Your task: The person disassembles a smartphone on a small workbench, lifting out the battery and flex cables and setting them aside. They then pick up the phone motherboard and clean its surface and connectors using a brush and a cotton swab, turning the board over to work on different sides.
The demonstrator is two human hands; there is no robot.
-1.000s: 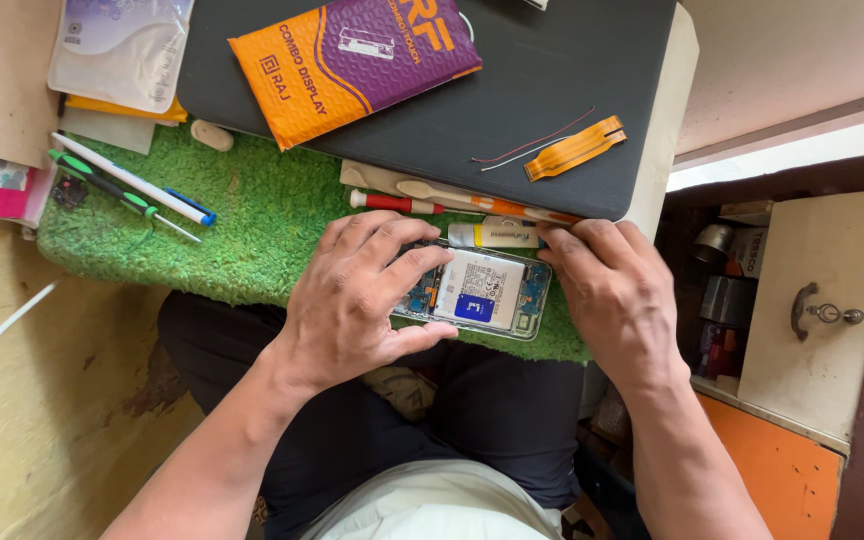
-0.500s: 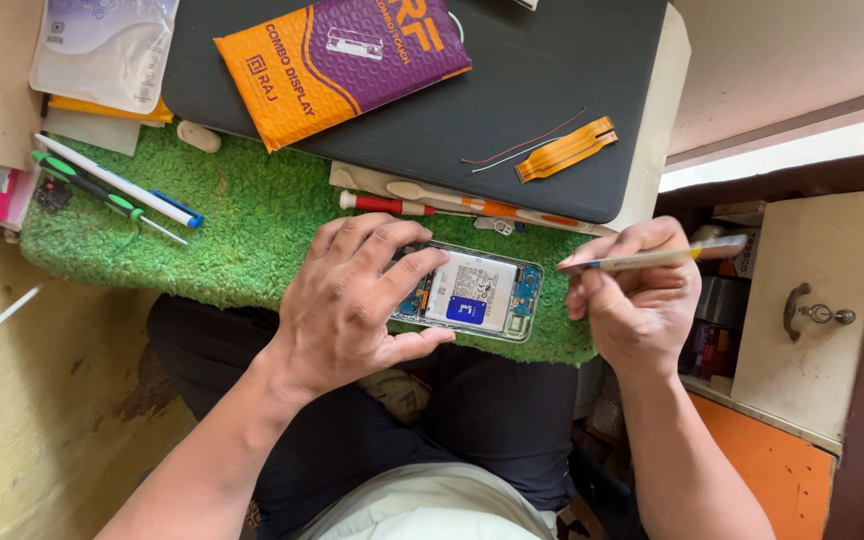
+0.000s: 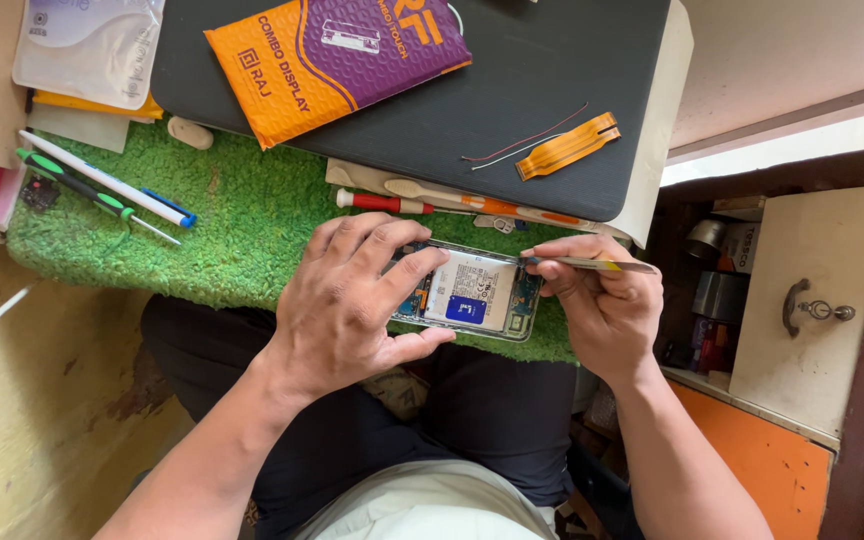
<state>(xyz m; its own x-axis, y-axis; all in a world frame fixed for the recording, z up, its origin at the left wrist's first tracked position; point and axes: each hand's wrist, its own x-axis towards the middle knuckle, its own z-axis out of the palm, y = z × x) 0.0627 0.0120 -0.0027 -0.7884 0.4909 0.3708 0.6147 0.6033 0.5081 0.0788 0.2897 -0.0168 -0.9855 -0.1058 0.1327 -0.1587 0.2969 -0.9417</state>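
Your left hand [image 3: 347,305] is spread flat over the left part of the opened phone [image 3: 472,292], pinning it to the green grass-like mat [image 3: 242,215] at the near edge of the worktop, right over your lap. Fingers are wide, not gripping, just pressing down. Your right hand [image 3: 602,310] is pinched closed around a thin metal tool with a yellow band, probably tweezers [image 3: 587,264], with the tip at the phone's far right corner.

I'd say keep that left palm pressure steady so the phone doesn't slide on the fuzzy mat, and keep the tool low and nearly flat like it is now, so the tip doesn't dig into the board or the white battery [image 3: 472,288]. Small moves from the fingertips, not the wrist.

The screwdrivers with red and orange handles [image 3: 422,205] lie just beyond the phone, and the orange flex cable [image 3: 567,146] sits on the dark slab [image 3: 512,90] further back, well apart from your hands, so mind your knuckles near those handles
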